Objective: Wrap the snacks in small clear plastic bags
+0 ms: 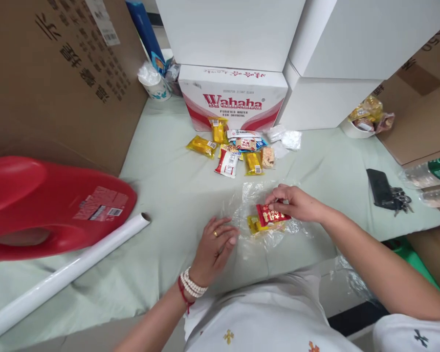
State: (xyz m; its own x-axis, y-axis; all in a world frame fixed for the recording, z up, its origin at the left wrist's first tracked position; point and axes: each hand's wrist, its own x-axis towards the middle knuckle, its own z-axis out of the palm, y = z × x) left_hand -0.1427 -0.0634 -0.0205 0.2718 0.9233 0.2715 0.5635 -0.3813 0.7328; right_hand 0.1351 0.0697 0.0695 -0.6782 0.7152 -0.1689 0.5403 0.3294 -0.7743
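Left hand (215, 249) loose, right hand (297, 202) pinched

red jug (58, 200) cut off at left, yellow packet (254, 225) partly hidden beneath red packet (270, 216)

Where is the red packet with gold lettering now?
Head view, right of centre: the red packet is in the right hand, over a yellow packet on clear film.

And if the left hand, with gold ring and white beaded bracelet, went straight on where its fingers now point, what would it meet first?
Most likely the thin, clear, crumpled plastic sheet, whose edge lies right by the fingers of the left hand; contact is hard to tell.
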